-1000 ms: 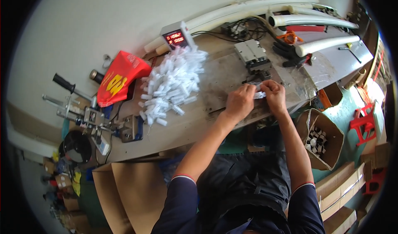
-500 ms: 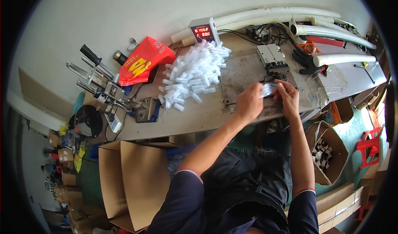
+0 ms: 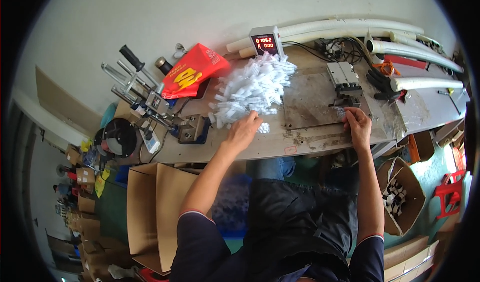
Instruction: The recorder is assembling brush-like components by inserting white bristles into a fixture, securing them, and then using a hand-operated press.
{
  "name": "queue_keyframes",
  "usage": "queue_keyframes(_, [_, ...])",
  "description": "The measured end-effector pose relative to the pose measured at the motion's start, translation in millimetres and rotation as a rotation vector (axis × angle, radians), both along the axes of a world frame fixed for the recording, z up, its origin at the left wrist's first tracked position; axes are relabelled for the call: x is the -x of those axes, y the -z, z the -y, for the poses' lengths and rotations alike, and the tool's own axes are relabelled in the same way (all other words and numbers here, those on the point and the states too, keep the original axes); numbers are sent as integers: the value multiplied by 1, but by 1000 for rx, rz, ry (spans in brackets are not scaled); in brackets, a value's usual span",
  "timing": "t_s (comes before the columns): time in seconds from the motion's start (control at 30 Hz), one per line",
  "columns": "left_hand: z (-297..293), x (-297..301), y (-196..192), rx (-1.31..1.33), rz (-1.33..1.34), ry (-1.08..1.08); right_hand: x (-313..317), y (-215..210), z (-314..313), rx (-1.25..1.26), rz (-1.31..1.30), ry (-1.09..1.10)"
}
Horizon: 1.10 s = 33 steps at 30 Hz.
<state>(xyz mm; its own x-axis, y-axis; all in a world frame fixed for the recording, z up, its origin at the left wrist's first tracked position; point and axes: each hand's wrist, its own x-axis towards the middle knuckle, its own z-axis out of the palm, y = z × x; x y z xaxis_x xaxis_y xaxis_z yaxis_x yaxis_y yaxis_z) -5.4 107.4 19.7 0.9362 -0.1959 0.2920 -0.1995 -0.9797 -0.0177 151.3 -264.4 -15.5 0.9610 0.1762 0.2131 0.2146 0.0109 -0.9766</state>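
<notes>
A large heap of translucent white ribbed plastic pieces (image 3: 252, 84) lies on the workbench. At its near edge is my left hand (image 3: 242, 131), fingers closed, the tips touching the pieces there; whether it grips one is hidden. One loose piece (image 3: 263, 128) lies just right of that hand. My right hand (image 3: 358, 126) is at the front of a metal fixture (image 3: 345, 79) on a flat plate (image 3: 310, 102). Its thumb and fingers are pinched together, with a small clear plastic piece (image 3: 340, 111) at the fingertips.
Behind the heap stands a counter box (image 3: 265, 39) with red digits. A red bag (image 3: 192, 72) and lever press (image 3: 155, 102) are at left. White hoses (image 3: 420, 49) and a black glove (image 3: 382, 84) lie at right. Cardboard boxes (image 3: 172, 192) stand below the bench.
My hands were together in front of the fixture; the left has moved left to the heap. The right has stayed by the fixture. The whole view has shifted slightly.
</notes>
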Motion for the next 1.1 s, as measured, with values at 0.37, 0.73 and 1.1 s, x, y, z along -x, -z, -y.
queue_keyframes(0.37, [-16, 4, 12, -25, 172, 88, 1, 4, -6, 15, 4, 9])
queue_keyframes(0.73, [-36, 15, 0, 286, 513, -154, 3, -1, -9, 51, 17, 29])
queue_keyframes(1.1, [-31, -5, 6, -74, 176, -59, 4, 1, -10, 19, 12, 1])
